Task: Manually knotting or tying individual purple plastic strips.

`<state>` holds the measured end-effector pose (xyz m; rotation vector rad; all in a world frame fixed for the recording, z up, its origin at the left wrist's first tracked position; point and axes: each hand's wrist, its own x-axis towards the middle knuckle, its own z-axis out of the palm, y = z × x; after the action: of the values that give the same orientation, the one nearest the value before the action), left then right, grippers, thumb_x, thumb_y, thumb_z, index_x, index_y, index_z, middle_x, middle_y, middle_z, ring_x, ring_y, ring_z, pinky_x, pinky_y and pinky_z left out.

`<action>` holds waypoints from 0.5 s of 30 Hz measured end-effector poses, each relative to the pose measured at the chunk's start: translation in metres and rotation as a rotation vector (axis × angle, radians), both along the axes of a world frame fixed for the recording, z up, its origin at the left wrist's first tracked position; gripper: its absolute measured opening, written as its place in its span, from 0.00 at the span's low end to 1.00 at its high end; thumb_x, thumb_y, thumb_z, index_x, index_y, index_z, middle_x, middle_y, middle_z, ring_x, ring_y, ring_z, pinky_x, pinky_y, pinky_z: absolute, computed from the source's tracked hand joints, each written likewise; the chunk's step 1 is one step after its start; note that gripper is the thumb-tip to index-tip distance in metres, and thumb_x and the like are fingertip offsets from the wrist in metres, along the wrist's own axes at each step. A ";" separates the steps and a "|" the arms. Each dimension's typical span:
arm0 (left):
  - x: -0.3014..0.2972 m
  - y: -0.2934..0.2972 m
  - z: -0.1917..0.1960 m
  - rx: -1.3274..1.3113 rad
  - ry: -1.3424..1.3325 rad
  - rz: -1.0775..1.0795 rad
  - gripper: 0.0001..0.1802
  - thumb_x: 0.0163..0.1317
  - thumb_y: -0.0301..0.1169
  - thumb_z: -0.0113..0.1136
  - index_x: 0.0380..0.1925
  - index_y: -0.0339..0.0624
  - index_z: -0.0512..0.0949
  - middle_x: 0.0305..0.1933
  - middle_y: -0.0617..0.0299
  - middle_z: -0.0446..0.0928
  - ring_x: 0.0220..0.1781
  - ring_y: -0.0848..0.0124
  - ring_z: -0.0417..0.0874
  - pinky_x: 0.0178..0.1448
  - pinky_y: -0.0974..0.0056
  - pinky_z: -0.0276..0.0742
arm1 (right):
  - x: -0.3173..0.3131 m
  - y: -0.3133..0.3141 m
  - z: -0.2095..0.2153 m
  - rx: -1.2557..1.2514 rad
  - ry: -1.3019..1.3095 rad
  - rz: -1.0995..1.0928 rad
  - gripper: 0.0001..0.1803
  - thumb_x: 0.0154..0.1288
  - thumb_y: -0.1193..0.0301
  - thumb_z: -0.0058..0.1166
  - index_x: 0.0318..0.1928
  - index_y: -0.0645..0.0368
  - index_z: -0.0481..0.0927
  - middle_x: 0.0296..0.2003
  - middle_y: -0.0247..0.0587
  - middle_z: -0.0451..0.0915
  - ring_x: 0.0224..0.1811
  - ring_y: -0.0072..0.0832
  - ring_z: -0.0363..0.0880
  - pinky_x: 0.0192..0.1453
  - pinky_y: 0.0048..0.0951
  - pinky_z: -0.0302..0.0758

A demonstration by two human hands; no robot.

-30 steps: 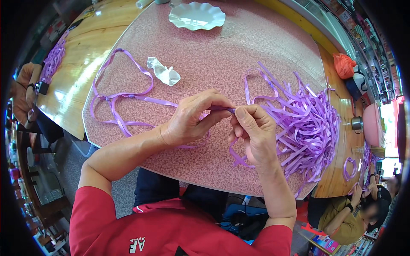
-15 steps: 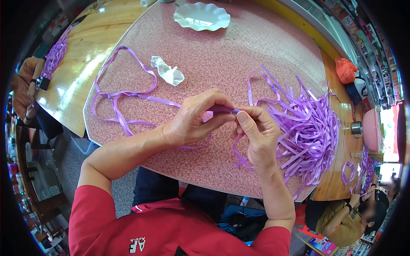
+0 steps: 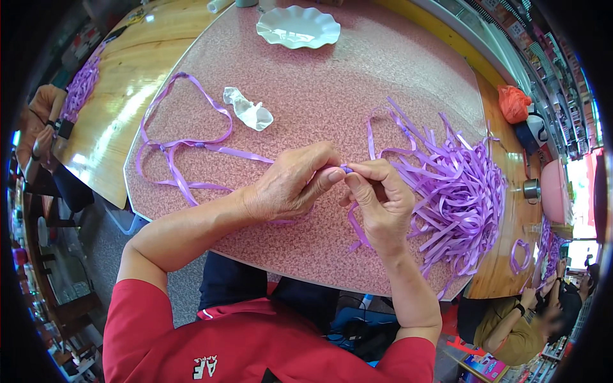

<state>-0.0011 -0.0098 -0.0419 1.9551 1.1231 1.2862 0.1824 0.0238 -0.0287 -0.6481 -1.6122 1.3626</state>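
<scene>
Both of my hands meet over the middle of the pink speckled table [image 3: 306,242], pinching a purple ribbon [image 3: 346,169] between their fingertips. My left hand [image 3: 290,182] is closed on it, thumb against the curled forefinger. From the other side my right hand [image 3: 380,198] grips the same ribbon with thumb and forefinger. Only a small darker purple bit shows between the fingers. A length of purple ribbon [image 3: 239,152] runs left from my left hand into loose loops on the table. Right of my right hand lies a large heap of purple ribbons [image 3: 463,198].
A crumpled white tissue [image 3: 249,110] lies beyond my left hand, and a white scalloped dish [image 3: 298,28] stands at the far edge. An orange plastic bag [image 3: 513,104] sits at the right. Other people work with purple ribbons at the far left and lower right.
My hands have shifted slightly, my left fingers now lower and bent closer to the ribbon. The pinch on the ribbon stays. The loops and the heap lie almost as before.
</scene>
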 end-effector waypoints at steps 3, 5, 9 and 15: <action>0.002 0.001 -0.004 0.062 0.009 0.005 0.11 0.71 0.35 0.53 0.38 0.36 0.72 0.27 0.52 0.69 0.26 0.57 0.73 0.30 0.57 0.68 | 0.000 0.001 -0.002 0.045 -0.003 0.020 0.06 0.68 0.80 0.55 0.44 0.65 0.80 0.38 0.40 0.78 0.32 0.19 0.79 0.32 0.21 0.83; 0.003 0.002 -0.006 0.146 -0.011 -0.005 0.10 0.71 0.33 0.52 0.38 0.36 0.72 0.25 0.54 0.67 0.23 0.59 0.71 0.28 0.59 0.65 | 0.000 0.000 -0.002 0.055 0.003 0.026 0.06 0.68 0.80 0.55 0.45 0.65 0.79 0.38 0.40 0.78 0.32 0.20 0.79 0.33 0.22 0.83; 0.001 0.001 0.000 0.156 -0.013 -0.005 0.09 0.71 0.32 0.52 0.37 0.37 0.72 0.26 0.54 0.68 0.24 0.58 0.72 0.28 0.57 0.66 | -0.002 -0.004 0.004 -0.007 0.051 0.062 0.07 0.68 0.80 0.55 0.46 0.66 0.79 0.40 0.42 0.78 0.34 0.21 0.80 0.35 0.23 0.85; -0.001 0.000 -0.003 0.142 -0.037 -0.044 0.09 0.71 0.32 0.53 0.36 0.38 0.71 0.27 0.53 0.68 0.26 0.55 0.74 0.30 0.55 0.68 | 0.000 -0.004 0.000 -0.011 0.066 0.092 0.08 0.67 0.79 0.56 0.45 0.67 0.79 0.40 0.44 0.77 0.34 0.22 0.80 0.35 0.24 0.86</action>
<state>-0.0024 -0.0094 -0.0448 2.0380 0.9897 1.4069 0.1824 0.0198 -0.0287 -0.5357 -1.5993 1.4459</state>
